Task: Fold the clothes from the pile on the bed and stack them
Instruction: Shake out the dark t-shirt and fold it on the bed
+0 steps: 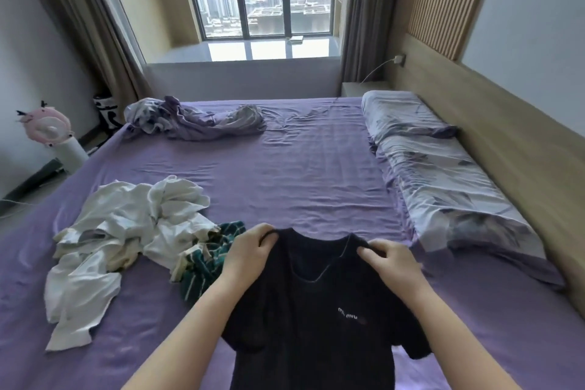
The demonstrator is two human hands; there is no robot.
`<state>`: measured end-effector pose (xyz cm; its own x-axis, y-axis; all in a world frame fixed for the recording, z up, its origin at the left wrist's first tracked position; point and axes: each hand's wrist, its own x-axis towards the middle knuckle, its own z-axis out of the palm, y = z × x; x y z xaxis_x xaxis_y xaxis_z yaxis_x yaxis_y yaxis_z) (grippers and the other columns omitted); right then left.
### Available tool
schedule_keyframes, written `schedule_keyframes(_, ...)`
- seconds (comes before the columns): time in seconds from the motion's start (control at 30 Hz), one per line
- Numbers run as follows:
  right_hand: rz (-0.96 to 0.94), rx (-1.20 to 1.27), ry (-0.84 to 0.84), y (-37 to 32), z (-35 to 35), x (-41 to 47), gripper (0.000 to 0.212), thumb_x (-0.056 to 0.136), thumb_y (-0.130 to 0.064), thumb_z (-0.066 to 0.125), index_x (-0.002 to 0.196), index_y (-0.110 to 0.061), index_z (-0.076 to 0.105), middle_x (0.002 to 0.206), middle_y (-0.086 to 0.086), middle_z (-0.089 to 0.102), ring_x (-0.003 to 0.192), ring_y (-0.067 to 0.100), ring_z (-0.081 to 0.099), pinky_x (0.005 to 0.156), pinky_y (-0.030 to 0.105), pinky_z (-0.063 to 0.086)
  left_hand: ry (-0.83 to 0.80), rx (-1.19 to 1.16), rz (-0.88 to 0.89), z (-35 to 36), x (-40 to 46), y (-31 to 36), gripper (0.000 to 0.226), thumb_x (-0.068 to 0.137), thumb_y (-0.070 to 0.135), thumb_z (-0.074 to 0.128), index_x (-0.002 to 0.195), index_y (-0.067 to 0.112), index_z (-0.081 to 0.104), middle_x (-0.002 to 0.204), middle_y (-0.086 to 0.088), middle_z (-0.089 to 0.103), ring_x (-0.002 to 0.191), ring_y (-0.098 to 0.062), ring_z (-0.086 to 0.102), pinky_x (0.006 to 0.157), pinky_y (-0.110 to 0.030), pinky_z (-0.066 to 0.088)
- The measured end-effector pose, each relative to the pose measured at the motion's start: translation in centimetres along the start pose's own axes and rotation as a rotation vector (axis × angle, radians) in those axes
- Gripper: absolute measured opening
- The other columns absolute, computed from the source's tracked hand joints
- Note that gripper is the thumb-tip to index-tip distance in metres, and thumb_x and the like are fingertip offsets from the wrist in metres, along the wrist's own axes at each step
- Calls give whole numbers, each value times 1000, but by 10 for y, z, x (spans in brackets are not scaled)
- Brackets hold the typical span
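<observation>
Both hands hold one black shirt [313,310] up by its shoulders over the near edge of the bed [300,174]. The left hand [250,252] pinches the shirt's left shoulder seam, fingers curled over the fabric; the right hand [391,258] pinches the other shoulder in the same way, thumb on the near side. The collar lies between the two hands, and the body of the shirt hangs down between the forearms, with small white lettering on the chest. Just to the left of the left hand lies the pile [126,237]: crumpled white clothes, how many I cannot tell, and one green striped garment [205,260] at its near right edge, touching the white cloth. Well apart, at the far left of the bed, lies one bunched purple and grey blanket [193,120]. One long pillow [443,177] runs along the right side by the headboard.
</observation>
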<state>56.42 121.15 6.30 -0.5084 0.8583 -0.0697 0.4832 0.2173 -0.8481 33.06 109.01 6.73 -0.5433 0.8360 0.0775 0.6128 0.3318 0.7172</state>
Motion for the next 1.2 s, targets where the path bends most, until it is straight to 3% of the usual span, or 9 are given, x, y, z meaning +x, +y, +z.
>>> schedule_keyframes(0.17, 169, -74, -45, 48, 56, 74, 11, 88, -19, 61, 88, -16, 72, 83, -4, 71, 82, 12, 63, 73, 25, 43, -108, -154, -218, 64, 64, -63, 13, 90, 19, 61, 98, 17, 70, 92, 8, 68, 88, -7, 61, 69, -10, 36)
schedule_keyframes(0.27, 261, -73, -58, 76, 85, 114, 10, 87, -21, 63, 82, -25, 69, 77, -13, 69, 76, 3, 61, 63, 10, 41, -199, -208, -356, 94, 103, -106, 14, 88, 20, 64, 96, 14, 73, 92, 3, 71, 90, -12, 64, 76, -21, 45)
schedule_keyframes(0.53, 379, -73, 132, 134, 130, 214, 10, 87, -23, 64, 87, -16, 72, 79, -4, 68, 79, 14, 61, 67, 26, 39, -121, -376, -584, 164, 193, -166, 14, 89, 24, 63, 98, 17, 71, 97, 0, 72, 97, -18, 64, 92, -39, 50)
schedule_keyframes(0.7, 310, -242, 213, 161, 125, 270, 17, 89, -30, 61, 97, -19, 71, 90, 2, 67, 89, 21, 61, 71, 31, 42, -3, -188, -477, 186, 250, -184, 18, 93, 28, 57, 103, 20, 69, 103, 3, 70, 99, -17, 61, 76, -29, 41)
schedule_keyframes(0.87, 178, -549, 109, 189, 152, 296, 34, 84, -17, 65, 117, -14, 62, 112, 9, 61, 109, 30, 52, 91, 38, 39, -14, 374, -309, 216, 263, -200, 39, 89, 26, 58, 128, 25, 54, 126, -4, 52, 119, -27, 41, 96, -41, 35)
schedule_keyframes(0.97, 22, -672, 90, 208, 181, 274, 44, 69, -6, 77, 111, -9, 66, 114, 13, 62, 111, 34, 56, 93, 46, 44, -13, 406, -101, 242, 230, -202, 32, 77, 8, 69, 107, 19, 67, 108, -5, 58, 105, -29, 51, 85, -42, 40)
schedule_keyframes(1.07, -76, -773, -27, 233, 208, 241, 50, 61, -17, 85, 109, -13, 69, 115, 11, 65, 112, 31, 60, 92, 50, 48, -127, 388, 103, 268, 187, -211, 39, 55, -6, 79, 86, 16, 72, 88, -2, 63, 82, -26, 62, 65, -35, 48)
schedule_keyframes(1.13, -66, -863, -167, 246, 218, 225, 53, 68, -35, 80, 116, -21, 66, 124, 9, 62, 118, 30, 57, 93, 55, 45, -281, 449, 137, 283, 163, -218, 47, 54, 8, 86, 98, 19, 72, 103, -3, 67, 95, -26, 65, 73, -36, 54)
schedule_keyframes(1.2, -25, -941, -248, 255, 218, 222, 53, 78, -51, 61, 125, -28, 59, 134, 9, 55, 124, 32, 51, 94, 60, 40, -424, 560, 92, 294, 150, -226, 63, 64, 37, 84, 122, 24, 63, 131, -9, 58, 122, -32, 54, 95, -50, 46)
